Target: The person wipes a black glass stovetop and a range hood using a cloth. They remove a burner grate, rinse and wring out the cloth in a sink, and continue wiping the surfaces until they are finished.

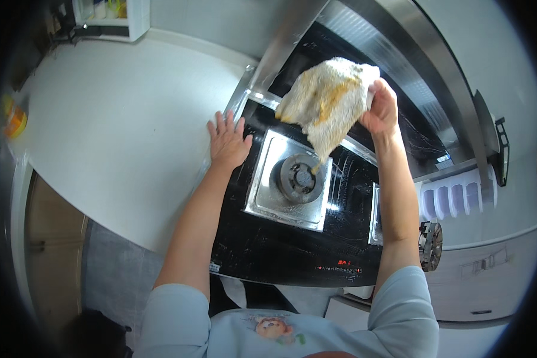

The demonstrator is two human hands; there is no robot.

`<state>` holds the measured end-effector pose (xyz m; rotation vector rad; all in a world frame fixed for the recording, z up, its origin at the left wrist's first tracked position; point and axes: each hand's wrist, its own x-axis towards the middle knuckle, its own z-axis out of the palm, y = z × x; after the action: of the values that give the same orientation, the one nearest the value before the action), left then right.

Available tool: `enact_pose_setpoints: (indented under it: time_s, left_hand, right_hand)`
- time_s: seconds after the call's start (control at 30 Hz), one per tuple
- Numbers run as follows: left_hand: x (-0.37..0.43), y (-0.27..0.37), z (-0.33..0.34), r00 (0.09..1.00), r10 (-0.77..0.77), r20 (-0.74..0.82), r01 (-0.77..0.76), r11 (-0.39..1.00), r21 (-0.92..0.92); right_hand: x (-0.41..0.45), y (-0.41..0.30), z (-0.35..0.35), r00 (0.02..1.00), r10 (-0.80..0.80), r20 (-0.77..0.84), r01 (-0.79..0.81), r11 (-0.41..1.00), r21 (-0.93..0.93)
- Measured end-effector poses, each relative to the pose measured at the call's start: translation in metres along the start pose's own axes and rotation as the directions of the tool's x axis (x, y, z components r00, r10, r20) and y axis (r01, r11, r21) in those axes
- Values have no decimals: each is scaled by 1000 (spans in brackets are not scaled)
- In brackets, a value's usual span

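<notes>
My right hand (382,107) grips the corner of a whitish, stained cloth (329,98), its fingertips partly behind it. The cloth hangs spread out between the black glass cooktop and the range hood, and its lower tip overlaps the gas burner (302,178) in view. That burner sits on a square stainless-steel drip tray (277,210). At the left edge of the black glass cooktop (268,250), my left hand (228,141) rests palm down with fingers spread, near the metal strip beside the counter.
A white countertop (116,134) extends to the left, with an orange and yellow container (15,118) at its far edge. The steel range hood (429,76) stands above the stove. A purple-white slotted rack (456,194) and a dark metal pan support (431,246) are on the right.
</notes>
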<state>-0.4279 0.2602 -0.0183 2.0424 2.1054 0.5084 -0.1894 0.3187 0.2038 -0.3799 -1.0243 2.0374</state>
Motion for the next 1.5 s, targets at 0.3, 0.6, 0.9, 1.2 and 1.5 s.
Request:
enact_pose_setpoints:
  time_s: [0.3, 0.6, 0.9, 1.2, 1.5]
  left_hand:
    - [6, -53, -19, 950, 232, 207, -80, 827, -557]
    - [-129, -187, -106, 970, -51, 239, 144, -672, -727]
    - [-286, -448, -226, 809, -556, 192, -171, -535, -827]
    - [-415, -682, -366, 445, -894, 45, -367, -228, -902]
    - [-511, -861, -388, 21, -961, 275, 372, -248, -894]
  right_hand:
    - [19, 124, 6, 988, 139, -71, -121, 968, 219]
    - [112, 266, 92, 907, 419, 38, -420, 895, 150]
    - [239, 499, 306, 802, 576, 155, -499, 790, -357]
    - [380, 699, 578, 433, 810, 395, -658, 583, -476]
    - [452, 929, 691, 169, 863, 476, 410, 377, -830]
